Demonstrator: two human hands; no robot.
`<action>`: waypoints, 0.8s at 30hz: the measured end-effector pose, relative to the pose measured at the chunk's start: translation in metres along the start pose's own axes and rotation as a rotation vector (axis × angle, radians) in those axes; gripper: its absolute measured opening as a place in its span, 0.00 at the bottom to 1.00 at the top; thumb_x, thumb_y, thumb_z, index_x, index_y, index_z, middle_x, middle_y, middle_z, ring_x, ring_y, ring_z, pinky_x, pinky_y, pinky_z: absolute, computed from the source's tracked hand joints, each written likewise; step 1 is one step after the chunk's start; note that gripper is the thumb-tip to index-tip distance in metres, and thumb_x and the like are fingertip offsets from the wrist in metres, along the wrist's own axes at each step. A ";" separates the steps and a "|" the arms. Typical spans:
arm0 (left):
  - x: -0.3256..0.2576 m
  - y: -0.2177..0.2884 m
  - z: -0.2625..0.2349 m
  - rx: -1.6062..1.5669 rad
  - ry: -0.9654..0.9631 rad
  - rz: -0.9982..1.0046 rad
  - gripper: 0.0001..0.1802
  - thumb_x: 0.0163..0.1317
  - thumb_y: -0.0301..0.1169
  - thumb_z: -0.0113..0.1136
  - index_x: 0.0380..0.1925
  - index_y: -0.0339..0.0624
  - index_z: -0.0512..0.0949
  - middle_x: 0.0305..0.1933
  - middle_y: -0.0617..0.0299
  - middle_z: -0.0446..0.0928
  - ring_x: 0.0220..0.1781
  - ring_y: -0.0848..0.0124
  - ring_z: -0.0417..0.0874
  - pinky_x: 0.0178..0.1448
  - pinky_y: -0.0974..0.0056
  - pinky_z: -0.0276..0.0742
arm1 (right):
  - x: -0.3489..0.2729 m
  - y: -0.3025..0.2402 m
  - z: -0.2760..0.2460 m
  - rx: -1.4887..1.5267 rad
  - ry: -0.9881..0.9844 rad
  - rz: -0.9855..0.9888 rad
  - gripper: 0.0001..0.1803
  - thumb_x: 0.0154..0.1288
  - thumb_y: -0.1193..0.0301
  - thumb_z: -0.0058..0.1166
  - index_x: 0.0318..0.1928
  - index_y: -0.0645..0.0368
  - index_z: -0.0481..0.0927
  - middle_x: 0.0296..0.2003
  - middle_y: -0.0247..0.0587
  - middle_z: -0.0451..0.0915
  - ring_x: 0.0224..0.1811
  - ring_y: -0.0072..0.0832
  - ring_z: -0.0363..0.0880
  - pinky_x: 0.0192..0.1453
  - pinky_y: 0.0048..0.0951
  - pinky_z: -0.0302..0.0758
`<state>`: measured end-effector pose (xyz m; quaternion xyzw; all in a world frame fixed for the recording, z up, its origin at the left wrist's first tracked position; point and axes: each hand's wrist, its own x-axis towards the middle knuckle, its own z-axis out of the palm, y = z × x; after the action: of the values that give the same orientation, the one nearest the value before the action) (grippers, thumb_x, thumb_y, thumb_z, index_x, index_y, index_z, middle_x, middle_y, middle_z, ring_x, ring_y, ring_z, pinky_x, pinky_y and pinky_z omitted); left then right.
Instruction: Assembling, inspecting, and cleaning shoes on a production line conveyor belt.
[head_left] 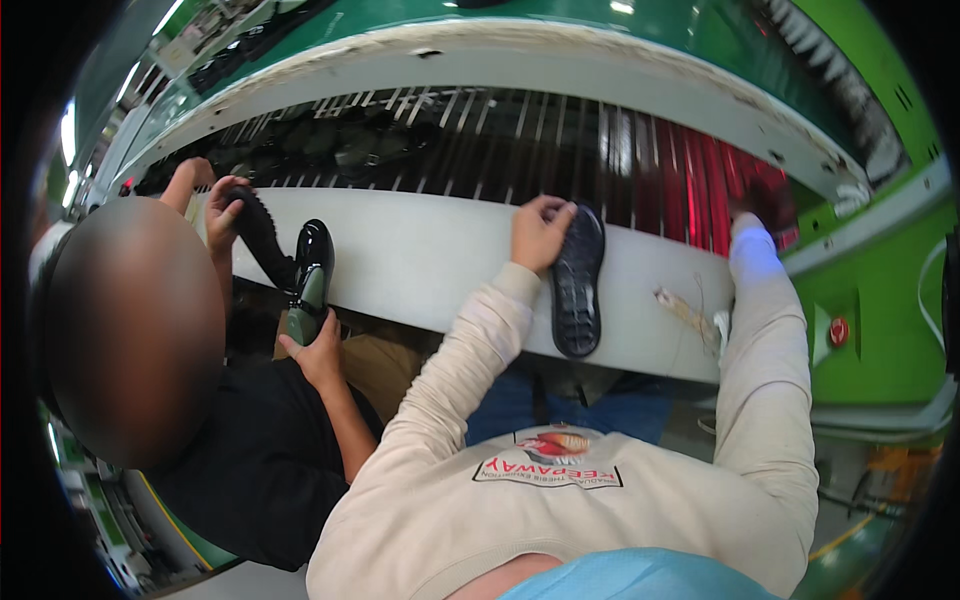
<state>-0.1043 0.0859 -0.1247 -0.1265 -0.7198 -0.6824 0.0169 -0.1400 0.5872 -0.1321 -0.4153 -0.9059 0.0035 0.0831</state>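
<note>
A black shoe sole (pixel 577 290), its ribbed face up, lies lengthwise on the white ledge and juts a little past its near edge. My left hand (pixel 540 234) has its fingers and thumb closed on the sole's far end, at the left rim. Stretched far to the right, my right hand (pixel 762 202) reaches into the red-lit end of the roller conveyor. Dim red light and shadow hide its fingers there, and I cannot make out what it touches.
Left of me a co-worker holds a black sole (pixel 262 235) and a glossy black shoe (pixel 314 262). Dark shoe parts (pixel 370 145) sit on the rollers (pixel 480 150) beyond the ledge (pixel 420 265). A green machine with a red button (pixel 838 331) stands at right.
</note>
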 end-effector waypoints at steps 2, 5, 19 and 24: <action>-0.005 0.002 -0.012 0.067 0.013 -0.050 0.17 0.68 0.37 0.78 0.45 0.31 0.90 0.32 0.58 0.88 0.33 0.73 0.85 0.42 0.64 0.83 | 0.021 -0.007 0.019 0.034 0.023 -0.120 0.35 0.76 0.45 0.58 0.72 0.53 0.82 0.70 0.55 0.83 0.75 0.52 0.79 0.78 0.51 0.76; -0.006 0.001 -0.029 0.093 0.071 -0.116 0.18 0.68 0.38 0.77 0.46 0.32 0.90 0.32 0.56 0.88 0.32 0.71 0.86 0.42 0.63 0.83 | 0.011 -0.022 0.046 0.048 0.026 -0.308 0.35 0.75 0.44 0.58 0.72 0.54 0.82 0.70 0.55 0.83 0.75 0.51 0.80 0.79 0.50 0.76; 0.004 0.011 -0.007 0.053 0.040 -0.004 0.19 0.67 0.41 0.76 0.45 0.35 0.91 0.33 0.48 0.89 0.35 0.55 0.91 0.46 0.55 0.87 | 0.108 0.082 -0.007 -0.066 0.172 -0.688 0.37 0.74 0.44 0.59 0.70 0.58 0.84 0.69 0.55 0.84 0.72 0.48 0.83 0.79 0.47 0.76; -0.009 0.018 -0.038 0.485 0.254 0.200 0.17 0.64 0.43 0.79 0.42 0.41 0.91 0.45 0.54 0.87 0.52 0.55 0.88 0.57 0.52 0.85 | -0.080 -0.069 -0.021 1.344 -0.602 0.045 0.30 0.69 0.43 0.68 0.62 0.48 0.90 0.47 0.36 0.91 0.43 0.28 0.88 0.39 0.44 0.81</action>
<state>-0.0978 0.0476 -0.1066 -0.1025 -0.8379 -0.4959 0.2037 -0.1369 0.4804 -0.1182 -0.2743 -0.6830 0.6736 0.0675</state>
